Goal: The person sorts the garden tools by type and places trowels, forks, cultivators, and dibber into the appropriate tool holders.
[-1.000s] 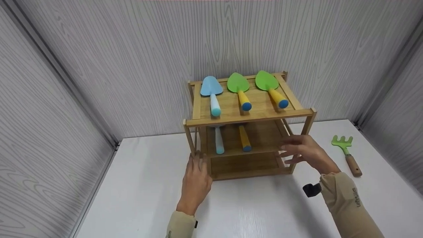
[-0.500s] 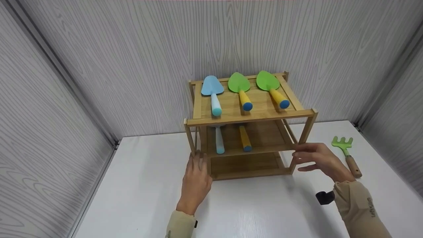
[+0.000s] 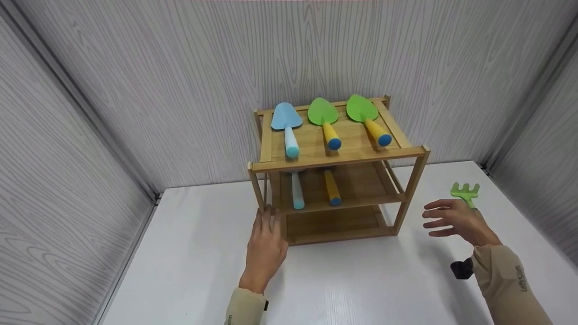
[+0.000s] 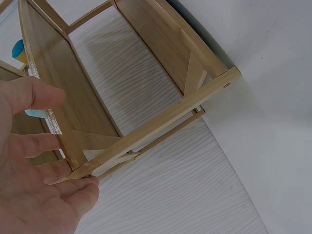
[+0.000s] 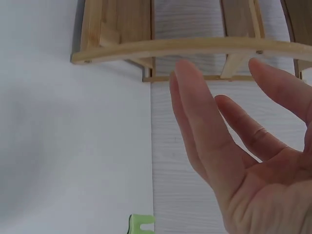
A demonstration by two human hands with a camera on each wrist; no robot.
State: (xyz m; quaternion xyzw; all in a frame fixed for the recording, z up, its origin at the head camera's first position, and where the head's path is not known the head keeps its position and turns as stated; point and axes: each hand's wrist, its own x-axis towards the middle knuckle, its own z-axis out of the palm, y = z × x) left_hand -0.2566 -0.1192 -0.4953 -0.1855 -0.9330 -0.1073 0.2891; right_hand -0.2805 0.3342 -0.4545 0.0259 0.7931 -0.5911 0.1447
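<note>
A wooden three-tier rack (image 3: 347,155) stands near the back wall. My left hand (image 3: 266,246) holds its left front corner at the middle shelf; in the left wrist view, the thumb lies under the shelf edge with the fingers over it and against the post. A blue trowel (image 3: 286,118) and two green trowels with yellow handles (image 3: 323,112) (image 3: 362,109) lie on the top shelf. Below them, a pale-blue handle (image 3: 297,192) and a yellow handle (image 3: 332,187) show, their heads mostly hidden. My right hand (image 3: 460,221) hovers right of the rack, fingers spread, holding nothing.
A green hand rake (image 3: 465,192) lies on the white table (image 3: 343,280) at the right, its wooden handle mostly behind my right hand. Grey wood-grain panels (image 3: 216,81) enclose the table at the back and both sides.
My right hand has moved away from the rack's right front post, rightward toward the rake. My left hand stays at the left corner, and the trowels have not moved on the shelves.
</note>
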